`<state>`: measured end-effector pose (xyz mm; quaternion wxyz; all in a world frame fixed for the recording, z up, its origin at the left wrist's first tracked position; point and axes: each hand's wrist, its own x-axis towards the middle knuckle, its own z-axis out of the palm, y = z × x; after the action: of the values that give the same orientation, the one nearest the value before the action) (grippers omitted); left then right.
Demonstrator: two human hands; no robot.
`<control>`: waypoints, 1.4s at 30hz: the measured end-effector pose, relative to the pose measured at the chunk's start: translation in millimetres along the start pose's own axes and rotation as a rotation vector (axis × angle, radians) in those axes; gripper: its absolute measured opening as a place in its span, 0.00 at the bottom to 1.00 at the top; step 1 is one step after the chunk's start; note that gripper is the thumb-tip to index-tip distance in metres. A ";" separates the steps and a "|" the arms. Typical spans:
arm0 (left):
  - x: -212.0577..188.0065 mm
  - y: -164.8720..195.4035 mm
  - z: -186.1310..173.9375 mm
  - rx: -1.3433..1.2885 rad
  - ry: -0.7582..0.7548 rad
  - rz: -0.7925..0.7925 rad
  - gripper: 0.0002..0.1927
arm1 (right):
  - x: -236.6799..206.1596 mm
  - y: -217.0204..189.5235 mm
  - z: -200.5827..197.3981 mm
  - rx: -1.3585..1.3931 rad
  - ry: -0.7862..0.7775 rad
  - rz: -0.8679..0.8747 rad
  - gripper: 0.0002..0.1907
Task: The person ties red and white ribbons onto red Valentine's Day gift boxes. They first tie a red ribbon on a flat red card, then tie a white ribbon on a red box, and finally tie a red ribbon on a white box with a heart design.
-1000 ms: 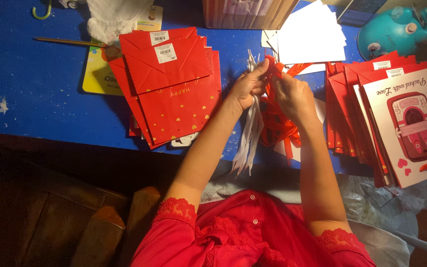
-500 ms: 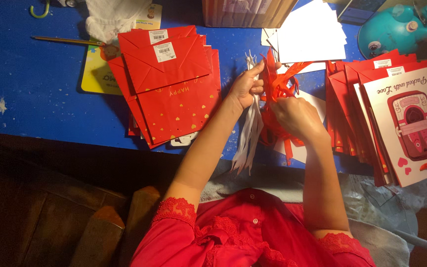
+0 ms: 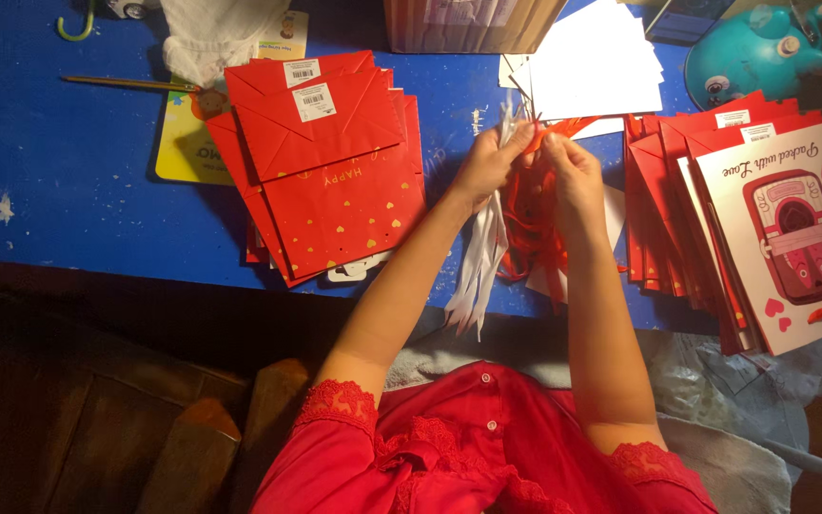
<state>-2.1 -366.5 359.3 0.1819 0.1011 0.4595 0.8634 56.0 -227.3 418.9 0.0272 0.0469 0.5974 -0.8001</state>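
Ribbons: red ribbons (image 3: 535, 214) and white ribbons (image 3: 482, 257) bunched at table (image 3: 68, 190) centre, near edge, hanging over it. Largest first: blue table; stack of red bags (image 3: 335, 181) left of hands; fanned stack of printed bags (image 3: 763, 219) right; white sheets (image 3: 596, 71) far, behind hands; teal toy (image 3: 758, 48) far right; yellow card (image 3: 178, 148) far left. Left hand (image 3: 487, 162) fingers closed, pinching top of white ribbons. Right hand (image 3: 573, 171) fingers closed on red ribbons, fingertips just beside left hand's. Both hands touching at fingertips, above ribbon bunch.
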 end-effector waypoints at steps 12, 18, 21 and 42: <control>-2.7 8.7 12.5 0.055 0.058 0.205 0.14 | 6.6 -17.8 15.8 0.115 0.125 -0.278 0.11; -3.0 15.9 6.6 0.051 0.183 0.135 0.16 | -3.7 -36.1 6.4 -0.269 0.152 -0.415 0.10; -8.3 21.4 10.1 0.013 0.176 0.047 0.16 | -6.0 -34.9 7.7 -0.435 0.100 -0.363 0.08; 1.5 6.4 4.4 0.068 0.135 0.244 0.12 | -15.1 -27.3 28.5 -0.950 0.266 -0.559 0.12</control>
<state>-3.3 -365.8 367.0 0.0405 0.1039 0.4839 0.8680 67.1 -247.0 454.6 -0.2429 -0.0300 0.8798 -0.4074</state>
